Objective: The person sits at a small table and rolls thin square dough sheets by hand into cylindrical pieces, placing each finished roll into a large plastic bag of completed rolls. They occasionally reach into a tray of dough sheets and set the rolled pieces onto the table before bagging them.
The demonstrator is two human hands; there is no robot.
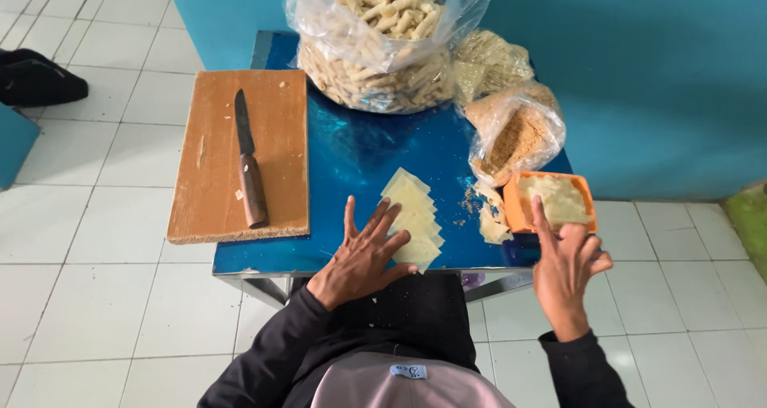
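Wrapper sheets: thin pale-yellow square pastry wrappers point(413, 216) are fanned in an overlapping row on the blue reflective tabletop point(359, 148), near its front edge; the staggered lay appears meant to leave one edge of each sheet free for lifting.
Left hand: the left hand point(363, 256) is laid flat with fingers spread wide, palm down; its fingertips rest on the nearest end of the row, seemingly pinning the sheets. Nothing is gripped.
Right hand: the right hand point(566, 268) is raised at the table's right front corner, forefinger extended against the near rim of the tub, the other fingers loosely curled. Whether a pinch of filling is kept inside the curl cannot be told.
Filling tub: a small orange square plastic tub point(591, 192) heaped with pale crumbly filling is set on the right side of the table, within easy reach of that hand.
Loose pieces: a few pale scraps and crumbs point(491, 220) are scattered between the row and the tub.
Board and knife: a brown rectangular wooden cutting board point(280, 152) overhangs the table's left side, and a dark-bladed knife with a brown wooden handle point(248, 164) is left lying on it, away from both hands.
Crumb bags: clear plastic bags of tan crumbs point(515, 132) are kept behind the tub.
Far sack: a large clear plastic sack of pale finger-shaped rolls point(383, 40) is stood at the back, against the teal wall point(639, 72).
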